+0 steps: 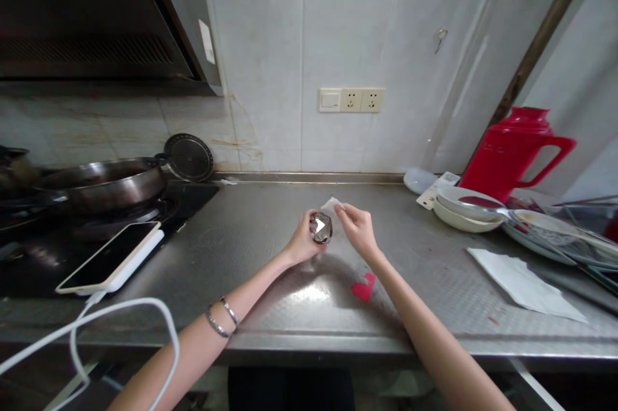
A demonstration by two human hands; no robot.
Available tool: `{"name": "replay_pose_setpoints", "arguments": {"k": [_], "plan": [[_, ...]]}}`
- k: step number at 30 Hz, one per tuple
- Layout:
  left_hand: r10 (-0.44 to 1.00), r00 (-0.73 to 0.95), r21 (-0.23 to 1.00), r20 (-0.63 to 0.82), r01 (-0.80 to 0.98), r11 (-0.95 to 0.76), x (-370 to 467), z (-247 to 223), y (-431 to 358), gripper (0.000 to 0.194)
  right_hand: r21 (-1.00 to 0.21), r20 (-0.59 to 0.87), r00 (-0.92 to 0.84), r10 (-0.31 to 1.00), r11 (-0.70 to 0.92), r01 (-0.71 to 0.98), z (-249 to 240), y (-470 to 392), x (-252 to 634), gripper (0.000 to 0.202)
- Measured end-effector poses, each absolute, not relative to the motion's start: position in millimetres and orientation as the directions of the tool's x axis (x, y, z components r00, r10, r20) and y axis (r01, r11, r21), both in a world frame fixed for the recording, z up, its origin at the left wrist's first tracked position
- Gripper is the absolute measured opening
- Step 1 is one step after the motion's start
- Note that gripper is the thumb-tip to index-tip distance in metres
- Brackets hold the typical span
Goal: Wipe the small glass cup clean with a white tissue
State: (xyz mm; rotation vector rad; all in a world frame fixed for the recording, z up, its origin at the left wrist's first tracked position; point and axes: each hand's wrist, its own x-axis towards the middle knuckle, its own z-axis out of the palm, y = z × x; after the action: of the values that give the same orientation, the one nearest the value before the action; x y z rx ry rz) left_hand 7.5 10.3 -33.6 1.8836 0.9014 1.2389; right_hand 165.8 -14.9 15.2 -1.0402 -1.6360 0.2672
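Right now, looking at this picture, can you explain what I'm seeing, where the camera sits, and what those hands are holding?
The camera sits on a person's head, looking down at their own bare arms over a steel counter. The left hand grips a small shiny round thing; I cannot tell what it is. The right hand pinches a white paper against it. To the left are a phone with its cable and a pan on the stove. To the right are stacked bowls, a red jug and a napkin.

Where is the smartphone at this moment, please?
In the head view the smartphone lies at the left on the stove's edge, in front of the wok, with a white cable trailing below it.
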Motion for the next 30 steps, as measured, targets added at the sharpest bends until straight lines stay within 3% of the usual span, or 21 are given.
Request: {"name": "replay_pose_setpoints", "arguments": {"k": [8, 13, 18, 27, 30], "plan": [[0.848, 0.264, 0.856, 0.459, 0.126, -0.502, 10.7, -35.7, 6.9, 0.084, -0.587, 0.65, -0.198, 0.734, 0.65, 0.482, 11.8, -2.2, 162.8, 0.04], [0.855, 0.269, 0.872, 0.444, 0.091, -0.481, 11.2, -36.0, 7.1, 0.082, -0.651, 0.661, -0.12, 0.741, 0.645, 0.4, 7.0, -9.3, 160.4, 0.027], [0.852, 0.259, 0.877, 0.456, 0.035, -0.48, 12.3, -37.1, 9.0, 0.078, -0.64, 0.683, -0.167, 0.711, 0.692, 0.334, 10.2, -18.1, 159.9, 0.023], [0.878, 0.268, 0.899, 0.397, 0.079, -0.431, 12.1, -28.8, 1.9, 0.077, -0.657, 0.684, 0.074, 0.726, 0.569, 0.495, 12.5, -13.8, 170.2, 0.043], [0.869, 0.288, 0.896, 0.403, 0.068, -0.438, 14.1, -28.2, -1.0, 0.078, -0.661, 0.651, 0.005, 0.759, 0.563, 0.496, 9.9, -10.0, 167.6, 0.04]]}}
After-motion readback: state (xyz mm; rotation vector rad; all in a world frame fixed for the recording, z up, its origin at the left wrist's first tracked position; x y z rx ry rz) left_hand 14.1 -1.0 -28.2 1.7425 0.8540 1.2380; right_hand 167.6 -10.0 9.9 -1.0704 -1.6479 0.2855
